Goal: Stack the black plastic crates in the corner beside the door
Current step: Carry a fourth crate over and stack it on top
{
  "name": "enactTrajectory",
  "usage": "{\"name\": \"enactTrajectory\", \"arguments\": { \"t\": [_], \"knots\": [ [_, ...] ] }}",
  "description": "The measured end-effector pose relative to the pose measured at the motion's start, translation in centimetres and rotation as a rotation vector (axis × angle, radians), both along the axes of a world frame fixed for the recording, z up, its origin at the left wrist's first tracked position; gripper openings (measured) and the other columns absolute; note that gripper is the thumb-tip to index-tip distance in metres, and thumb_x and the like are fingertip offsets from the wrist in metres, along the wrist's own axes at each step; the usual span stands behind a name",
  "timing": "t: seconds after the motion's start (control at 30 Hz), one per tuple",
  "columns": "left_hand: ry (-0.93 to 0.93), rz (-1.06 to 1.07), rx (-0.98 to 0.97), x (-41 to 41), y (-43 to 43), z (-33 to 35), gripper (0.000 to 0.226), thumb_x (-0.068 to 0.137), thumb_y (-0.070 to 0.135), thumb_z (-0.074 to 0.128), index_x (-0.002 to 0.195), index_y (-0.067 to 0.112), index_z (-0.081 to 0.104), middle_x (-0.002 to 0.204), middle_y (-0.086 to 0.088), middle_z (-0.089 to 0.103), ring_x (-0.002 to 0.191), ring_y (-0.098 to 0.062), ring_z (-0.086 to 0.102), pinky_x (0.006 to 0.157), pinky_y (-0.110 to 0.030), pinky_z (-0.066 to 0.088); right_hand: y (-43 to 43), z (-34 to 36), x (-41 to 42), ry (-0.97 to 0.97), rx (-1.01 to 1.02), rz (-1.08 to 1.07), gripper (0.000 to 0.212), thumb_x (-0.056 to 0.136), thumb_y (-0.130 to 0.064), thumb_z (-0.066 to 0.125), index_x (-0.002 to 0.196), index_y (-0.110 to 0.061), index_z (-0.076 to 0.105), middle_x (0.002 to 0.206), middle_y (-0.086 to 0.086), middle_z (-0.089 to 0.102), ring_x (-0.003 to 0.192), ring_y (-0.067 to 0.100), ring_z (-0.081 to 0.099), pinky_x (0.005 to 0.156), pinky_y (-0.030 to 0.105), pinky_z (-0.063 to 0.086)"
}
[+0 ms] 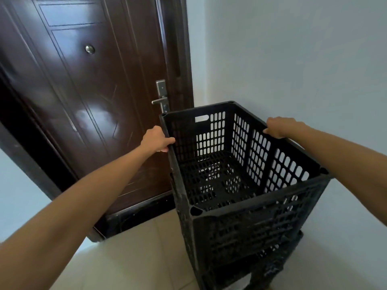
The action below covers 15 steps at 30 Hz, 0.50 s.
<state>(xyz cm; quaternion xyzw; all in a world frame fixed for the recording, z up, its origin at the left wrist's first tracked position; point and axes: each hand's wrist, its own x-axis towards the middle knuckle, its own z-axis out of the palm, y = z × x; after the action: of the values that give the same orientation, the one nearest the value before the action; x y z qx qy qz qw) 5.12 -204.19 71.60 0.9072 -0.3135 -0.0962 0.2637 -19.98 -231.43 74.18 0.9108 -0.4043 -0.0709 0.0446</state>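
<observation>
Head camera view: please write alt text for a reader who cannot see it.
The left hand and right hand grip the opposite rims of an empty black top crate, directly above a lower crate on the tiled floor. Both crates are in the corner between a dark brown door and a pale wall.

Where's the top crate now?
Head view, right of centre: top crate sits atop a lower crate, right of the door, left hand and right hand on its rim.
</observation>
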Motion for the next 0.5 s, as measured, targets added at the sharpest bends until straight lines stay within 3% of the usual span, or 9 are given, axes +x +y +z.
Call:
{"name": "enactTrajectory", "arguments": {
  "t": [0.23,0.4,0.5],
  "knots": [
    [0.110,0.001,0.051,-1.6,-0.9,0.3,0.034,0.091,0.034,0.064,0.080,0.003,0.059,0.045,0.001,0.066,0.042,-0.006,0.063,0.050,-0.020,0.048,-2.0,-0.2,0.3,0.021,-0.049,0.005,0.049,0.101,-0.038,0.038,0.137,-0.005,0.039,0.138,0.017,0.049,0.122,0.034,0.051,0.097,0.042,0.042],
    [0.159,-0.055,0.103,-1.5,-0.9,1.0,0.026,0.093,0.031,0.062,0.084,0.007,0.059,0.066,-0.004,0.072,0.055,-0.011,0.070,0.044,-0.016,0.048,-2.0,-0.5,0.4,0.033,-0.069,0.011,0.050,0.101,-0.039,0.038,0.139,-0.007,0.038,0.139,0.017,0.048,0.123,0.034,0.050,0.097,0.043,0.042],
    [0.127,-0.088,0.161,-1.7,-0.6,1.0,0.030,0.095,0.034,0.059,0.083,0.007,0.059,0.060,-0.002,0.071,0.050,-0.009,0.068,0.045,-0.018,0.049,-1.7,-0.5,0.2,0.040,-0.080,0.008,0.050,0.100,-0.040,0.040,0.138,-0.007,0.039,0.135,0.017,0.050,0.120,0.033,0.052,0.094,0.041,0.044]
  ]
}}
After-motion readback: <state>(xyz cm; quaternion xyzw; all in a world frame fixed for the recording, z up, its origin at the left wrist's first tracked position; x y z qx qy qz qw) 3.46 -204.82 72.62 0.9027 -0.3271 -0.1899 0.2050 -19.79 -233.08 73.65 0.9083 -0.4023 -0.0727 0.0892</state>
